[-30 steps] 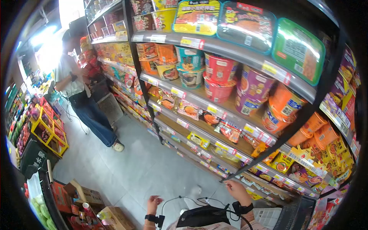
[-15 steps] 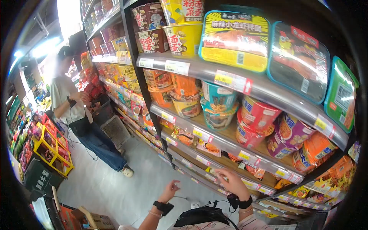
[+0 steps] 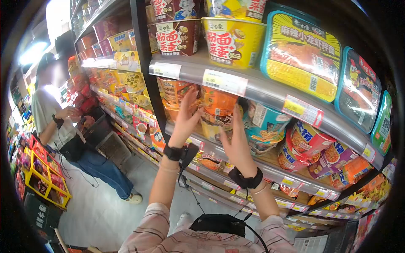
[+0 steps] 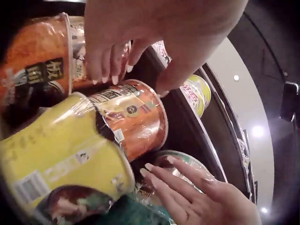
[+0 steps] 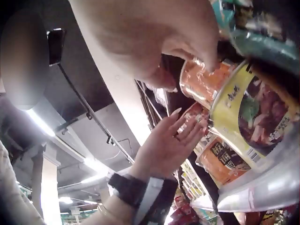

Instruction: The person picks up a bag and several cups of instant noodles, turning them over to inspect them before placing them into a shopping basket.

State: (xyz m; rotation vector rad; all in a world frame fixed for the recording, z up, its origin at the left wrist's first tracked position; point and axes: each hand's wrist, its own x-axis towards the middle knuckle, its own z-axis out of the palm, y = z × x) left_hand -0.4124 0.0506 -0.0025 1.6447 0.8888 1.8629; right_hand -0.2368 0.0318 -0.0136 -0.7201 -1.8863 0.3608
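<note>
Near the middle of the head view, the left hand [image 3: 185, 120] and the right hand [image 3: 237, 141] are raised on either side of an orange cup [image 3: 219, 101], fingers extended and thumbs apart, pinching nothing. Facing each other like this, they seem set to cover both flanks of a round, smooth-sided cup; whether any fingertip touches it, I cannot tell.

The orange cup sits on a yellow cup [image 3: 213, 127], just below the upper shelf [image 3: 260, 87]; stacking probably saves width and uses the height between shelves. A teal cup [image 3: 268, 116] stands just right of the pair, leaving the right hand a narrow gap.

At the upper right, a yellow tray [image 3: 301, 55] leans back, presumably so its printed face shows. Price labels [image 3: 225, 82] line the shelf's front edge, likely to be read beside the goods.
</note>
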